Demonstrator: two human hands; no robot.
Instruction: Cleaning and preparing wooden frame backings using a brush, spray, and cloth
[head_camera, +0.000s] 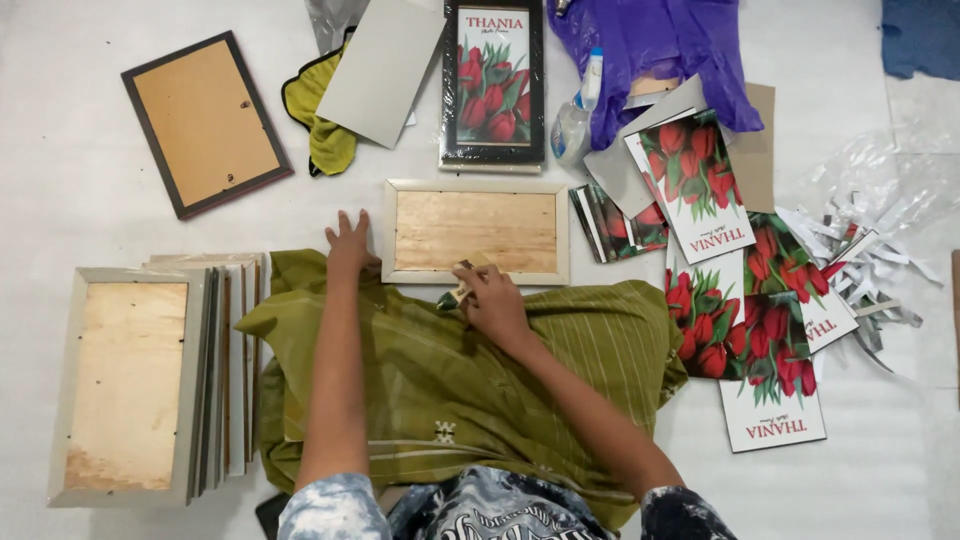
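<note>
Head view, going left to right: a stack of pale frames (150, 380) lies face down at my left knee; I count one fully showing on top and several more edges fanned out beside it, too tight to number. Above it one dark frame (205, 122) lies back-up, alone.

Next comes my left hand (350, 243), fingers spread flat and holding nothing, palm pressing the green cloth (450, 370) just beside the left edge of the white frame (476, 232). That frame lies face down in front of me, its wooden backing up, touching the cloth's far edge. My right hand (492, 300) is curled around a small pale piece (470, 275) at the frame's lower rim; what the piece is, I cannot tell.

To do this well, I judge I should keep my left palm firm so the frame cannot slide, and work the small piece squarely along the rim rather than at a slant.

Further up stand one dark framed tulip picture (493, 82) and one spray bottle (577, 115). At right, loose tulip prints (740, 300): about five show, overlapping, plus a small bundle on edge.
</note>
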